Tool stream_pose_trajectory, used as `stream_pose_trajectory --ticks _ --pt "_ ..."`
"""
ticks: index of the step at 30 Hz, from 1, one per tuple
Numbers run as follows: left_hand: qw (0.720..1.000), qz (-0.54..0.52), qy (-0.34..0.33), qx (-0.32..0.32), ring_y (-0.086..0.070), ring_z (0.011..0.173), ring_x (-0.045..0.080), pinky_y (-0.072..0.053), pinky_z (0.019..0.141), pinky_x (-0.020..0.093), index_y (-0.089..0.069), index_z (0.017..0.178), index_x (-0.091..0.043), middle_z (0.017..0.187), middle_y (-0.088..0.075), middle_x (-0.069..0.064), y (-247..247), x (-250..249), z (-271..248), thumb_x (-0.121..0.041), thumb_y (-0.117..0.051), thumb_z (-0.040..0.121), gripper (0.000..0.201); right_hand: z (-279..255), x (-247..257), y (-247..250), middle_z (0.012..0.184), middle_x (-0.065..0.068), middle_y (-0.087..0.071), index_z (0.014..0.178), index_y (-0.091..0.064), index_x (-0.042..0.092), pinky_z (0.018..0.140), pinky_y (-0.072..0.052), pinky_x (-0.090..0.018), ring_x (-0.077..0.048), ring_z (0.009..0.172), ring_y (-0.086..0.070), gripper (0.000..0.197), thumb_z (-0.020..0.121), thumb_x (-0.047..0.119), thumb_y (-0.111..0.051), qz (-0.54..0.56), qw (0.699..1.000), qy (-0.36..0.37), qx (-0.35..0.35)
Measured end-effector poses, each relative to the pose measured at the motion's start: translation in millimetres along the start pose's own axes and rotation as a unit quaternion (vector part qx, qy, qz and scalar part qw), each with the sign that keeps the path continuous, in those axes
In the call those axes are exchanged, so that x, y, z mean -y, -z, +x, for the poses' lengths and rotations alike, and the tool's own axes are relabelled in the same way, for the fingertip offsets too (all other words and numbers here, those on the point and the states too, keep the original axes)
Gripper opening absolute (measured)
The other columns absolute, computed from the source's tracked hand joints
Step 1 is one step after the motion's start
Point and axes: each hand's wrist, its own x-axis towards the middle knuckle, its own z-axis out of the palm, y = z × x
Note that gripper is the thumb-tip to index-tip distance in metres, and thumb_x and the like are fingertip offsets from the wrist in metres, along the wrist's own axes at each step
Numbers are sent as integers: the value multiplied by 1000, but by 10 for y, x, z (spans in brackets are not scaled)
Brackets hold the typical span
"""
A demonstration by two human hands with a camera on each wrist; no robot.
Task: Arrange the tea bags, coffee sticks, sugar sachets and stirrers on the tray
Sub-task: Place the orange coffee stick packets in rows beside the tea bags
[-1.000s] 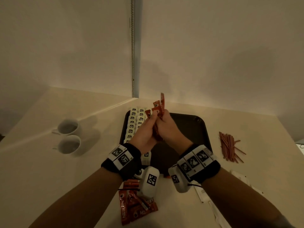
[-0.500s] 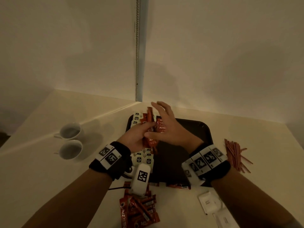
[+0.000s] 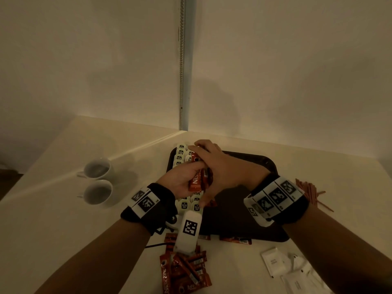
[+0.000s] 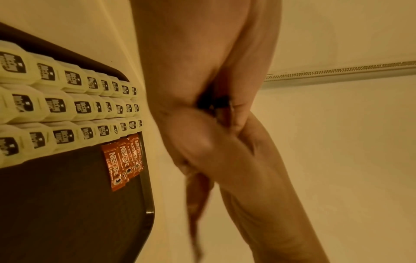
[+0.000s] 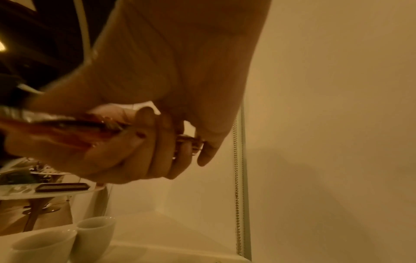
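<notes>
At the centre of the head view the left hand (image 3: 180, 181) curls its fingers round a bundle of red Nescafé coffee sticks (image 3: 198, 181), held above the dark tray (image 3: 269, 164). The right hand (image 3: 218, 168) lies over the bundle from the right, fingers bent across its far end and thumb low near the tray; whether it grips the sticks or only presses on them cannot be told. Rows of pale tea bags (image 4: 56, 105) fill the left part of the tray, and the left wrist view shows a few coffee sticks (image 4: 122, 160) lying flat beside them at the far end. On the worktop (image 3: 42, 230) more coffee sticks (image 3: 186, 270) are heaped at lower centre, white sugar sachets (image 3: 273, 262) lie at lower right, red stirrers (image 3: 307, 189) at the right of the tray, and two white cups (image 3: 97, 181) at left.
</notes>
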Motion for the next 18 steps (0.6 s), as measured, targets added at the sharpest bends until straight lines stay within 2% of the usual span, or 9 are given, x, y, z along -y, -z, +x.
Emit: stream_pose_trajectory --ticks 2,4,7,9,11,13,15,17,18 --pt "1000 -13 4 0 -69 66 18 -57 58 28 -62 104 -3 77 -70 12 8 -8 -12 -8 -48 95 17 -25 -12 28 153 3 9 148 6 34 117 -10 -42 -24 142 5 141 44 48 -89 -7 999 -4 47" --pt "1000 -18 12 -1 -68 67 18 -58 63 30 -63 103 -3 78 -69 11 18 -14 -19 -11 -50 95 17 -27 -30 30 154 1 9 147 7 36 116 -11 -43 -25 142 6 141 44 49 -89 -30 998 -2 48" --pt "999 -21 24 1 -69 74 19 -58 66 30 -64 104 -4 85 -71 11 15 -30 -23 -14 -52 94 18 27 -69 0 148 -3 -11 148 -10 24 116 -24 -42 -24 136 -15 125 53 46 -87 -52 999 14 -7" --pt "999 -14 26 11 -69 72 18 -57 64 29 -64 103 -6 83 -71 10 1 -45 -41 -12 -54 92 15 52 -110 3 138 -4 -29 145 -24 15 109 -35 -36 -16 124 -32 110 57 42 -85 -39 998 29 -45" --pt "1000 3 23 11 -69 69 17 -56 60 29 -63 105 -7 81 -71 9 7 -46 -51 -10 -55 91 16 45 -142 54 132 2 -36 144 -28 17 106 -37 -26 -9 119 -37 108 56 42 -87 10 998 34 -42" --pt "1000 27 6 11 -68 70 17 -55 62 29 -61 109 -7 82 -70 8 24 -34 -41 -10 -57 90 20 24 -156 125 131 7 -37 143 -32 20 103 -35 -17 -6 120 -38 102 58 45 -83 93 994 20 -47" --pt "997 70 -27 4 -66 70 16 -56 64 29 -60 108 -7 83 -66 7 25 -16 -25 -11 -61 90 19 18 -181 164 120 8 -44 134 -46 24 88 -41 -13 -7 111 -47 70 72 47 -72 146 981 -24 -126" --pt "989 131 -71 -18 -64 70 15 -56 62 26 -61 105 -10 85 -65 6 8 -8 -18 -9 -63 89 16 25 -202 161 99 8 -55 114 -61 23 66 -41 -6 -3 87 -56 40 83 47 -62 129 965 -81 -214" --pt "982 162 -93 -28 -64 69 13 -55 60 24 -61 105 -10 85 -65 5 3 -6 -12 -8 -63 88 17 32 -211 145 89 9 -59 105 -65 21 60 -40 -4 -1 76 -57 32 85 45 -61 125 960 -97 -232"
